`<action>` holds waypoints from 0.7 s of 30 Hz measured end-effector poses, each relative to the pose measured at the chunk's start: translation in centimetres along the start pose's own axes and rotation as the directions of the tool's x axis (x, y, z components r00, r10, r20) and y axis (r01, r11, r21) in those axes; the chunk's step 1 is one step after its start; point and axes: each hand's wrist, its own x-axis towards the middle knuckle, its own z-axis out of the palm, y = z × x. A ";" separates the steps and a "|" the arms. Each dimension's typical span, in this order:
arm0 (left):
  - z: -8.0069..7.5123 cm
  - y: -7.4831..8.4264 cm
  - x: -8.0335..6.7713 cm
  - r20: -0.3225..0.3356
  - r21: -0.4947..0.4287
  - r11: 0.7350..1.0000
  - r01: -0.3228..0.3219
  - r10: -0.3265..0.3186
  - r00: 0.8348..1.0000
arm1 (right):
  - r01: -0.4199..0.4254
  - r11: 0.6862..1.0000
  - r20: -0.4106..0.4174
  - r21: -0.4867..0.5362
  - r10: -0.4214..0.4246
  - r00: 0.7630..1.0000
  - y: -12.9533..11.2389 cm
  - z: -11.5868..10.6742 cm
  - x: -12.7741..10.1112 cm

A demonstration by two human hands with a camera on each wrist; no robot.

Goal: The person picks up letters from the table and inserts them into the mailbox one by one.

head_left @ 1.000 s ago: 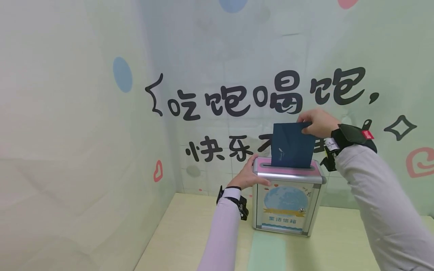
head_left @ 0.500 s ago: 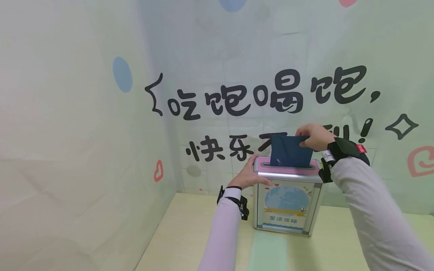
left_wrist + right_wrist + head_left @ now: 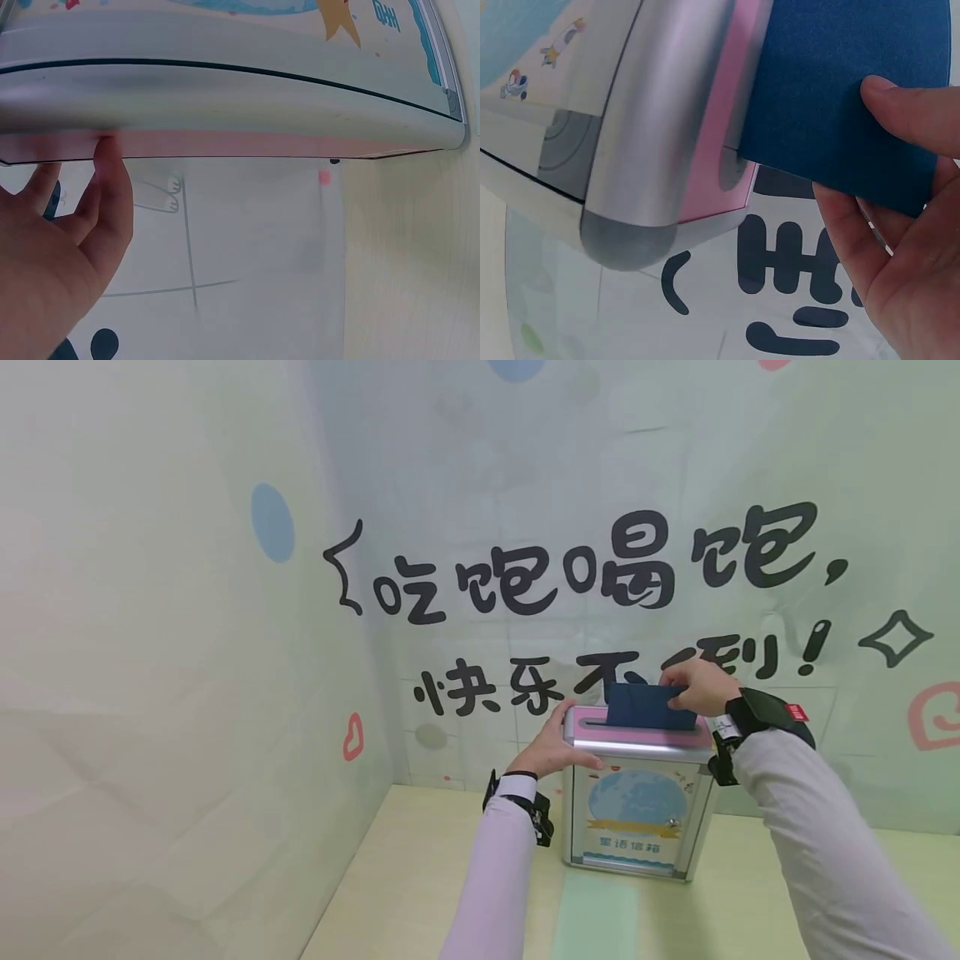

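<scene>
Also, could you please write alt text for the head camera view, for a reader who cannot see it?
A right hand pinches a dark blue envelope standing partly in the slot of a small metal box with a pink top, while the left hand grips the box's upper left corner. The box stands on a pale table.

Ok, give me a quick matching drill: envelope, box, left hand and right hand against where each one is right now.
Things:
1. dark blue envelope
2. letter box
3. left hand
4. right hand

States:
A. stands on the pale table
B. pinches the envelope's top edge
C. partly down in the top slot
D. holds the box's upper left corner

Pairs: 1-C, 2-A, 3-D, 4-B
</scene>
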 end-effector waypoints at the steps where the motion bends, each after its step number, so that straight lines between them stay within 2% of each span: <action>1: 0.0 0.1 0.0 0.001 -0.003 1.000 -0.002 0.002 1.000 | 0.001 1.000 -0.002 -0.001 -0.001 1.000 0.0 0.1 0.0; 8: 0.0 0.4 0.0 -0.005 -0.013 1.000 -0.015 0.015 1.000 | 0.000 1.000 0.023 0.014 0.000 1.000 0.0 0.4 0.0; 15: -0.1 0.5 -0.2 0.005 -0.028 0.999 -0.024 0.024 1.000 | -0.121 0.992 0.136 -0.040 0.126 0.983 0.6 0.5 0.0; 21: -0.4 1.5 -1.1 0.016 -0.046 0.999 -0.015 0.015 1.000 | -0.139 0.989 0.143 -0.039 0.144 0.979 1.0 0.5 -0.7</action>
